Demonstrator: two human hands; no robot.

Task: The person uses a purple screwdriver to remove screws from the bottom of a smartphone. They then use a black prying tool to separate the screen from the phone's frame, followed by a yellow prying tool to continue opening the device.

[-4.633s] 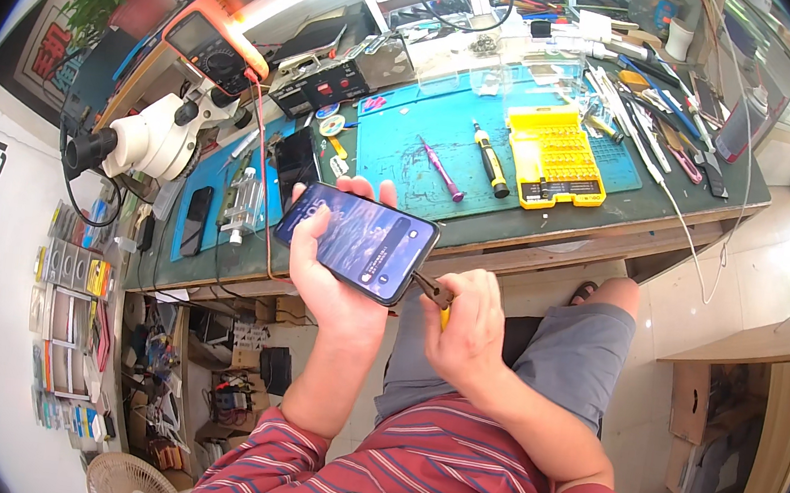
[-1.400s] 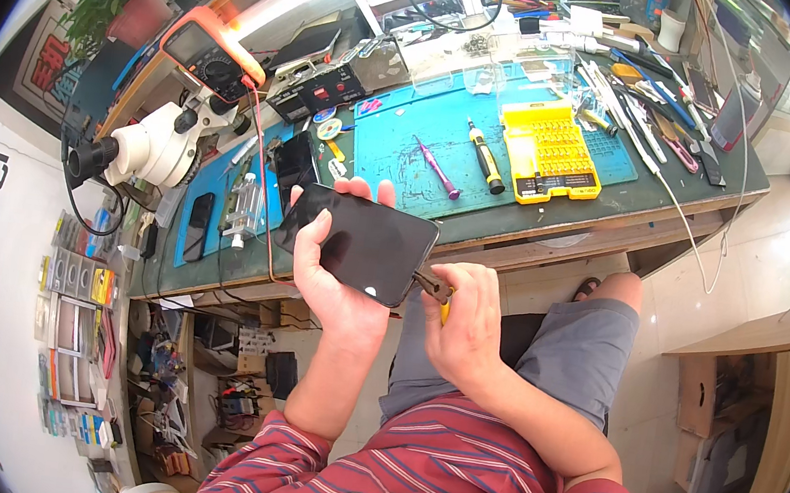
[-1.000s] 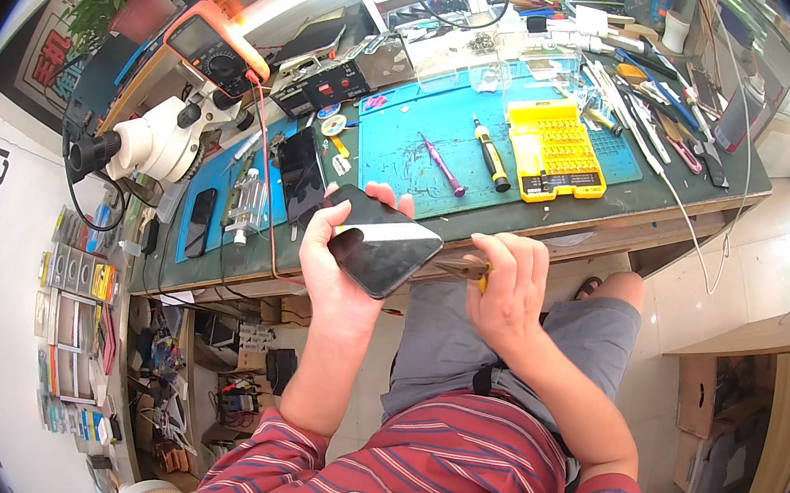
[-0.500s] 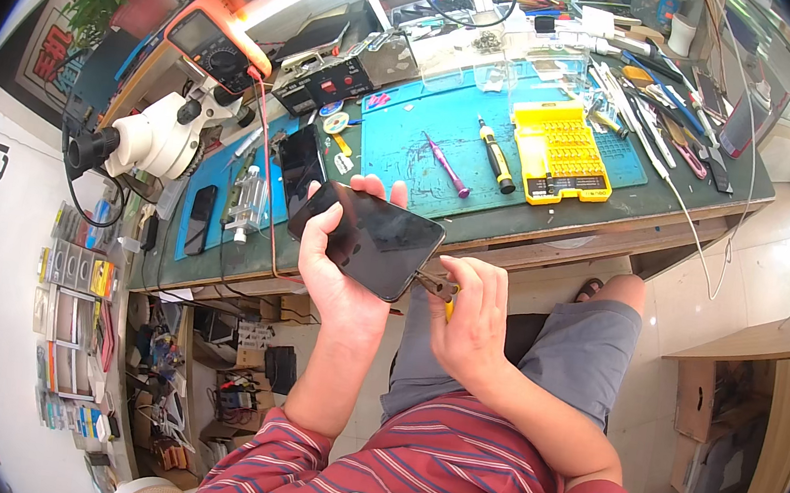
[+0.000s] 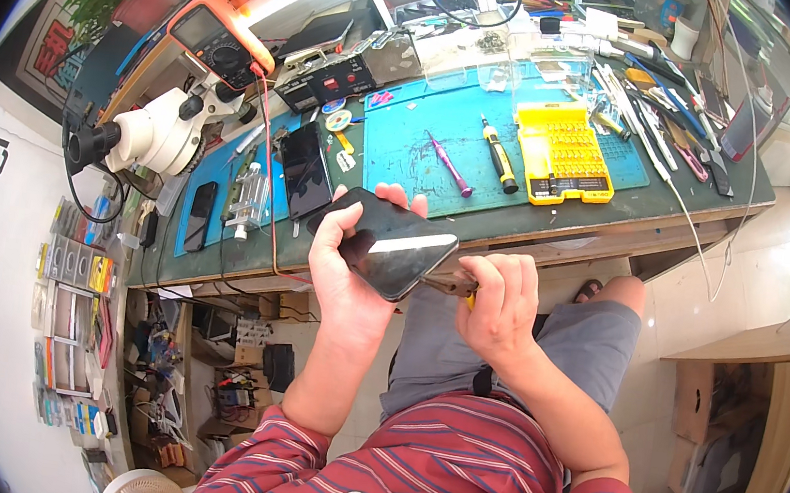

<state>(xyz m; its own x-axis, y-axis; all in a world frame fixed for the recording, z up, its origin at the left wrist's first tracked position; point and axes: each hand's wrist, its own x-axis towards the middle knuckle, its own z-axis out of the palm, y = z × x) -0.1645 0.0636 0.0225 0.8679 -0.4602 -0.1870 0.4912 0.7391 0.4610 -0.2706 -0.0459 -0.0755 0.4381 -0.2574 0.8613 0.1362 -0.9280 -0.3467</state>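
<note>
My left hand (image 5: pixel 345 270) is closed round a black smartphone (image 5: pixel 396 252), thumb over one edge and fingertips showing past the far one. The phone is tilted above my lap, and a bright streak reflects off its dark face. In my right hand (image 5: pixel 500 307) is a pair of pliers (image 5: pixel 452 282) with dark metal jaws and a bit of yellow handle showing. Those jaws meet the phone's lower right edge; exactly what they pinch is too small to tell. Most of the handle is hidden inside my fist.
On the bench before me lie a blue mat (image 5: pixel 395 164), a purple screwdriver (image 5: pixel 450 167), a yellow-black screwdriver (image 5: pixel 500 156) and a yellow bit case (image 5: pixel 566 154). Another dark phone (image 5: pixel 306 170) and a clear bottle (image 5: pixel 247 200) are left, near a white microscope (image 5: pixel 149 136) and an orange multimeter (image 5: pixel 218 43).
Both hands have shifted slightly right, carrying the phone and pliers. The phone has tilted, so a bright reflection now crosses it. My right hand has turned and drawn a little outward.
</note>
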